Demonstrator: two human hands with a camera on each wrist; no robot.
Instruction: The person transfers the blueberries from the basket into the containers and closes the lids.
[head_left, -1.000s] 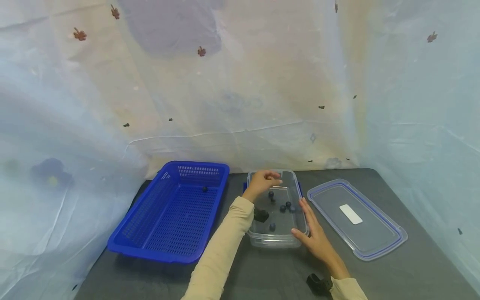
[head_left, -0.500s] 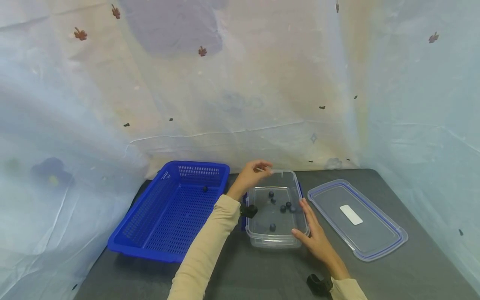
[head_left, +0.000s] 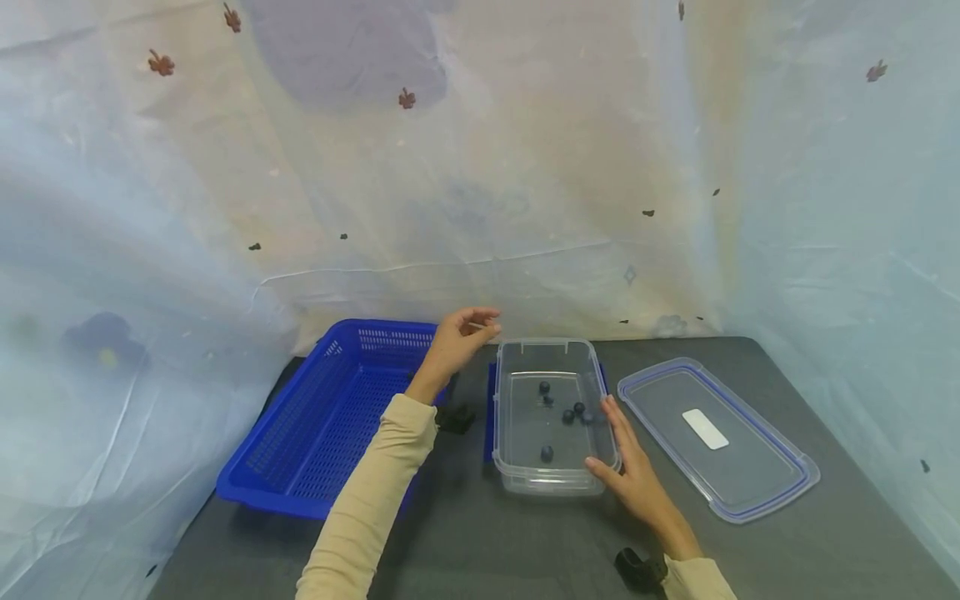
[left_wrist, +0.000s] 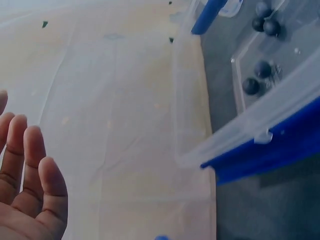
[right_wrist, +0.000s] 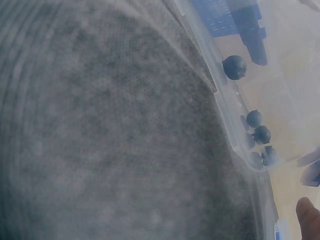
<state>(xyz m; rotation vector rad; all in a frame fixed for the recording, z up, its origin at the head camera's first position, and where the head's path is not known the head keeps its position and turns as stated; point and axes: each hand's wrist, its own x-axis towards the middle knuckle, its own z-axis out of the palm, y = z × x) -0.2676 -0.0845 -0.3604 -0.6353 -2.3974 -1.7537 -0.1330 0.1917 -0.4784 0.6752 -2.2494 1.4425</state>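
Several blueberries (head_left: 567, 417) lie scattered on the floor of a clear plastic container (head_left: 551, 481) in the head view. My left hand (head_left: 456, 346) is raised between the container and a blue perforated basket (head_left: 281, 503), its fingers loosely bent. In the left wrist view the same hand (left_wrist: 31, 187) shows its fingers apart with nothing held. My right hand (head_left: 636, 479) rests with extended fingers and thumb against the container's right side and near corner. Up close in the right wrist view, dark blueberries (right_wrist: 234, 67) show through the clear wall.
A clear lid (head_left: 738, 479) with a blue seal and a white label lies right of the container on the dark table (head_left: 517, 558). Blue side clips (left_wrist: 280, 150) hang from the container. Patterned sheeting (head_left: 525, 167) encloses the table at the back and sides.
My left hand has moved left from above the container toward the basket, its arm now covering part of the basket. My right hand stays at the container, and the blueberries inside stay put.
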